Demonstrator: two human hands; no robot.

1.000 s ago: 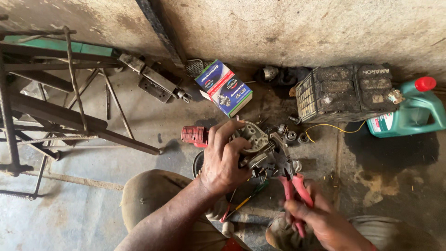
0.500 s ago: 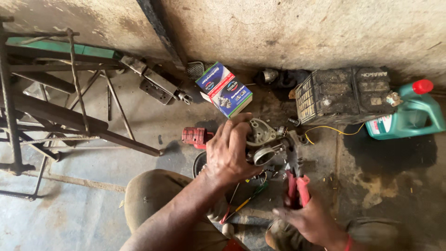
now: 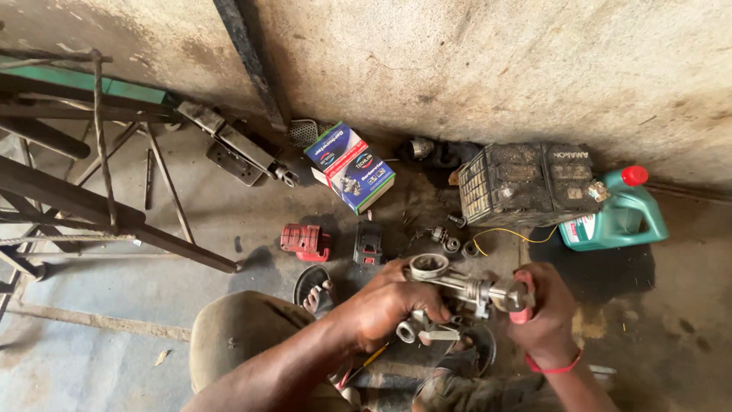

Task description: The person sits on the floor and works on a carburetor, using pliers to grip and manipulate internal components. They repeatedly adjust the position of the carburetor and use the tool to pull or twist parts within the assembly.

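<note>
At centre bottom of the concrete floor [image 3: 114, 297], the left hand [image 3: 385, 309] is closed around a grimy metal motor assembly [image 3: 454, 286], fingers curled over its near end beside a ring-shaped end piece. Right hand [image 3: 541, 309] is clenched at the assembly's opposite end, with red-handled pliers [image 3: 522, 305] gripped in the fist; only a strip of red handle shows. A red band sits on that wrist. Half a second ago the pliers stood upright with both handles exposed and the left hand lay flat over the part; the assembly has since been lifted clear and lies crosswise between both hands.

Just beyond the hands lie small loose fittings [image 3: 446, 240], a dark block part [image 3: 368, 244] and a red part [image 3: 305, 242]. Further out stand a blue and white carton [image 3: 351, 168], a dirty battery [image 3: 526, 187] and, touching its right side, a green jug [image 3: 618, 214] with red cap. Steel framework [image 3: 76, 191] occupies the floor's left edge.
</note>
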